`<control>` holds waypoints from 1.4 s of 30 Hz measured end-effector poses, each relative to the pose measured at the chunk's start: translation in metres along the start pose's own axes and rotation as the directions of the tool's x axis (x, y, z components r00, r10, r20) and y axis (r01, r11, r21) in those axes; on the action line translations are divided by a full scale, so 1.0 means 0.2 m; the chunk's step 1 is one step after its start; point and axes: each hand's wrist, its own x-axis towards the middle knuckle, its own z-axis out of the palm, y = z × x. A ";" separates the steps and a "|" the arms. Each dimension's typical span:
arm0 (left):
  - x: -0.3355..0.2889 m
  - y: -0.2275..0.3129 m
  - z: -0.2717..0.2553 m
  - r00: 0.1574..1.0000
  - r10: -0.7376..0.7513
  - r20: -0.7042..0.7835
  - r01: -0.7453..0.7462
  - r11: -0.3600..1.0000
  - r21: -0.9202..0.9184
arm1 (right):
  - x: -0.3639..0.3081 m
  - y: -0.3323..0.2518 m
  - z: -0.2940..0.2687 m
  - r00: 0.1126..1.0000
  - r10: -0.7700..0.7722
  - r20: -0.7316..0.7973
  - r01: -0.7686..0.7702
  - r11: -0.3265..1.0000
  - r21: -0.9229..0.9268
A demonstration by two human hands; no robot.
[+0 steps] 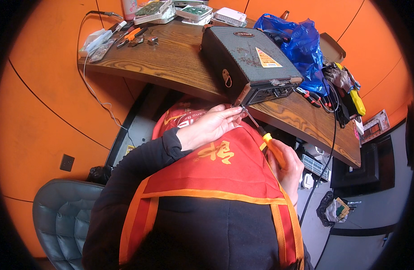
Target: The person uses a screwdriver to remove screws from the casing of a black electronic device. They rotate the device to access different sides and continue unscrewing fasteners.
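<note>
A boxy speaker [243,54] with a dark mesh front lies on the wooden table [178,49], one corner reaching its near edge. My right hand [285,164] is closed around the yellow-orange handle of a screwdriver [271,143]. Its shaft slants up and left to the speaker's near lower corner. Beside the tip, my left hand [216,123] has its thumb and fingers pinched together just below that corner. Whatever sits between those fingertips is too small to make out. Both hands are above the red apron [207,175] that I wear.
Orange-handled pliers [133,34] and small metal parts lie at the table's left end. White device housings with green circuit boards [153,10] stand at the back. To the right are a blue plastic bag [301,47], red-black pliers [309,96], gloves [344,78] and a hanging black cable [331,148].
</note>
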 end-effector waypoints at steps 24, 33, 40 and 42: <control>0.00 -0.01 0.01 0.999 0.022 -0.040 -0.021 0.999 0.025 | 0.01 0.01 0.00 0.993 -0.037 -0.108 0.040 0.999 0.031; -0.01 0.00 0.03 0.999 0.019 -0.035 -0.018 1.000 0.026 | 0.01 0.02 0.01 0.974 -0.178 -0.141 0.178 0.984 -0.012; -0.01 -0.01 0.02 1.000 0.018 -0.026 -0.017 0.999 0.044 | 0.00 0.01 0.01 0.972 -0.175 -0.156 0.178 0.984 0.002; -0.01 -0.01 0.01 1.000 0.004 -0.024 -0.002 0.997 0.076 | 0.01 0.01 0.01 0.972 -0.173 -0.157 0.176 0.984 0.005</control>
